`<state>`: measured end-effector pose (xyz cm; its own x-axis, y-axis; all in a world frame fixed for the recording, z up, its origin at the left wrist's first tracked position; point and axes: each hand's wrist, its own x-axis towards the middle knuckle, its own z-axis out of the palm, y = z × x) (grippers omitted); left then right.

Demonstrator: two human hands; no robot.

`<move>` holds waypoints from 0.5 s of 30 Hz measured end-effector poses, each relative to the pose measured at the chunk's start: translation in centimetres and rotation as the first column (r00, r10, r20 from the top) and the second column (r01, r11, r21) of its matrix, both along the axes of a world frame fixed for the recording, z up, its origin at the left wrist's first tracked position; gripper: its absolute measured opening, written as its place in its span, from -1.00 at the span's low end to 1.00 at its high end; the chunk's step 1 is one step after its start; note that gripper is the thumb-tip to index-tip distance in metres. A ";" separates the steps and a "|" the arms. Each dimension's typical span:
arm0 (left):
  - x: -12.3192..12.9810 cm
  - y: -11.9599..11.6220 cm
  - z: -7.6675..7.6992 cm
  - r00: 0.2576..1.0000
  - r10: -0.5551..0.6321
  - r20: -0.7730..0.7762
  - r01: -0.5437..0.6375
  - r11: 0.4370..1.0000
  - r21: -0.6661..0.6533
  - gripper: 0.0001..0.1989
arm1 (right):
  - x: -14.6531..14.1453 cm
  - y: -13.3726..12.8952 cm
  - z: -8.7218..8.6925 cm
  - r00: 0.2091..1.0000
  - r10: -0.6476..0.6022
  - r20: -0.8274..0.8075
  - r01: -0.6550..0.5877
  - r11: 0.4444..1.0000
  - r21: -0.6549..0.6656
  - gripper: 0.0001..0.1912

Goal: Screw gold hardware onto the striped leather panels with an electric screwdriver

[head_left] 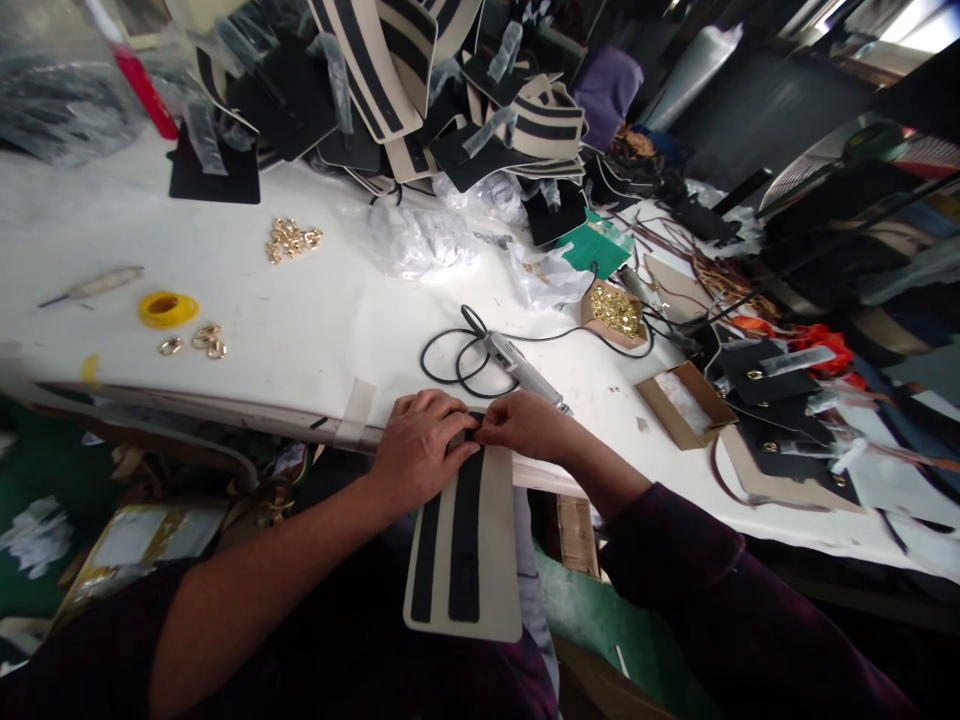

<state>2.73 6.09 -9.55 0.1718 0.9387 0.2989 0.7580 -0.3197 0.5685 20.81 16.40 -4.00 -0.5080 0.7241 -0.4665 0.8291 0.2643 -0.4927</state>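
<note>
Through the head camera I have the beige panel with two black stripes (499, 550) at the near edge of the white bench (300, 325), its lower part out past that edge over the lap. My left hand (424, 445) is curled over its upper end, thumb and fingers gripping it. My right hand (525, 425) is pinched closed at the same end, close by the left fingertips; I cannot tell what is between its fingers.

To the right, I see a small brown cardboard box (598, 331) full of gold-coloured metal pieces (619, 308). Nearer the edge sits an open brown cardboard box (658, 411) with clear plastic (684, 398) inside. A thin clear plastic bag (551, 278) lies left of the small box.

Just beyond my hands, a grey handheld tool (525, 370) rests with its looped black cable (454, 380), crowding the space ahead of my right hand. The bench's left side gives me more open room, around a yellow ring-shaped roll (169, 319), some gold-coloured oval rings (209, 341) and a small gold-coloured hardware pile (291, 240). Striped and black panels (367, 70) are heaped along the far side.
</note>
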 end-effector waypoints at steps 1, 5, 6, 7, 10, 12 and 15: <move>0.0 0.0 0.0 1.000 0.002 0.002 -0.002 1.000 0.000 -0.83 | 0.2 0.2 -0.2 1.000 -0.024 -0.020 0.023 1.000 -0.016 -0.80; 0.0 0.0 0.1 1.000 0.005 0.002 -0.005 1.000 -0.006 -0.84 | 0.6 0.7 -0.8 0.993 -0.101 -0.058 0.094 0.990 -0.107 -0.71; 0.1 0.0 0.1 1.000 0.005 0.003 -0.004 1.000 -0.005 -0.83 | 0.6 0.8 -0.9 0.991 -0.117 -0.064 0.107 0.985 -0.138 -0.71; 0.1 0.0 0.1 1.000 0.003 0.003 -0.003 1.000 -0.002 -0.83 | 0.6 0.8 -1.0 0.989 -0.132 -0.069 0.119 0.978 -0.172 -0.72; 0.1 0.0 0.1 1.000 0.007 0.000 -0.007 1.000 0.003 -0.83 | 0.5 0.6 -1.2 0.978 -0.191 -0.088 0.163 0.953 -0.255 -0.75; 0.1 0.0 0.2 1.000 0.013 -0.004 -0.013 1.000 0.002 -0.83 | 0.5 0.2 -1.2 0.969 -0.223 -0.109 0.191 0.949 -0.251 -0.75; 0.1 0.0 0.1 1.000 0.016 -0.006 -0.016 1.000 -0.001 -0.82 | 0.9 -0.6 -1.3 0.955 -0.250 -0.160 0.220 0.958 -0.184 -0.76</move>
